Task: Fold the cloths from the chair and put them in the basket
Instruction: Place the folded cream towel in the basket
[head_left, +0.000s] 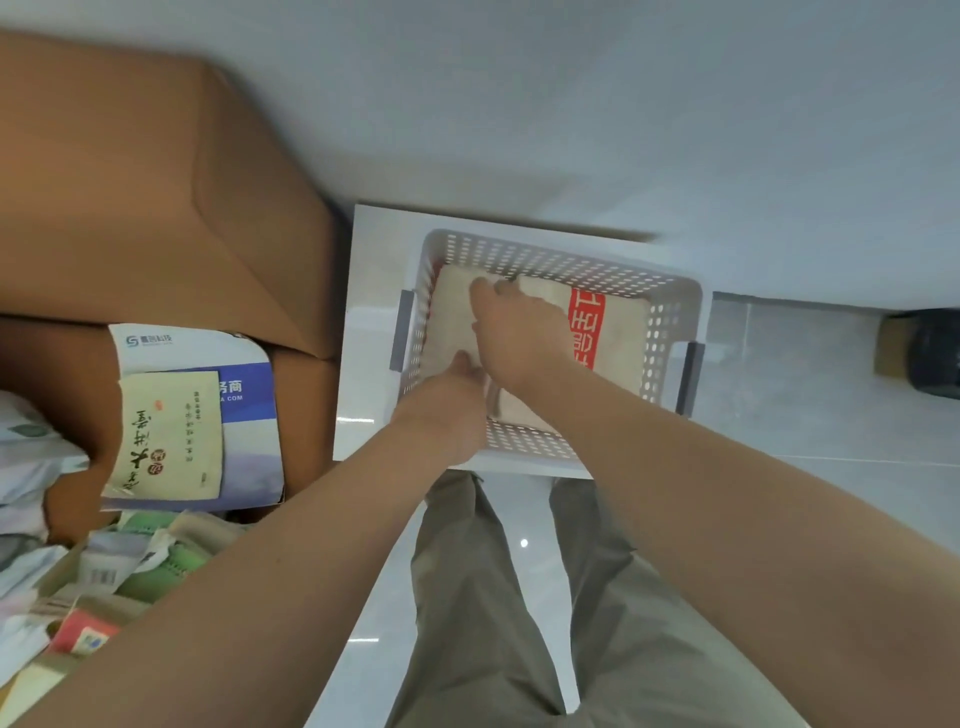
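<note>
Inside a white perforated basket (670, 332) standing on a white surface (371, 291), a person's two bare hands press a folded beige cloth (452, 322) flat. The right hand (519, 327) lies spread on top of the cloth near the basket's far wall, fingers apart and clamped on nothing. The left hand (447, 410) reaches over the near rim; whether its grip is closed on the cloth's near edge cannot be told. A red panel with white lettering (587, 332) shows on the cloth toward the basket's right wall. Cardboard boxes (156, 208) and loose packets crowd the floor beside the surface's left edge. The cloth looks soft, light and limp, likely to slump or unfold if lifted by one corner; holding it at two opposite folded edges would probably keep its shape.
</note>
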